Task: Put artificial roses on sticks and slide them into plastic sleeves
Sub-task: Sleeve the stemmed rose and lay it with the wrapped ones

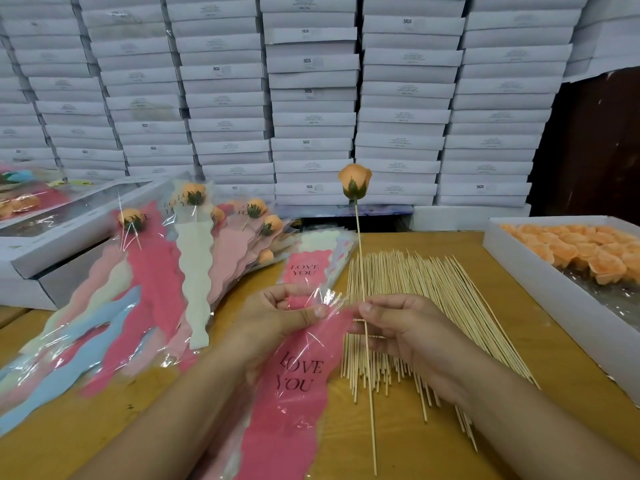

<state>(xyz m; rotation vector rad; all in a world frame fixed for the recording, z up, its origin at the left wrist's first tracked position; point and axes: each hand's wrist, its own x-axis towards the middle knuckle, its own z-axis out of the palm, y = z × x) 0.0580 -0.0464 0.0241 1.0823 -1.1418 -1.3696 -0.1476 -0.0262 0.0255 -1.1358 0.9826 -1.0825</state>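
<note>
An orange rose [354, 180] sits on top of a thin wooden stick [360, 258] that stands upright. My right hand [405, 327] pinches the stick at mid-length. My left hand [280, 313] pinches the clear top edge of a pink "LOVE YOU" plastic sleeve [294, 393], which lies toward me on the table. The sleeve's mouth touches the stick by my right fingers. A pile of bare sticks [415, 299] lies under my right hand. Empty sleeves [311, 268] are stacked just beyond my hands.
A white tray [540, 271] of loose orange rose heads [588, 251] stands at the right. Finished sleeved roses [194, 237] fan out at the left, leaning on grey boxes [69, 237]. Stacked white boxes [311, 98] wall off the back of the wooden table [408, 445].
</note>
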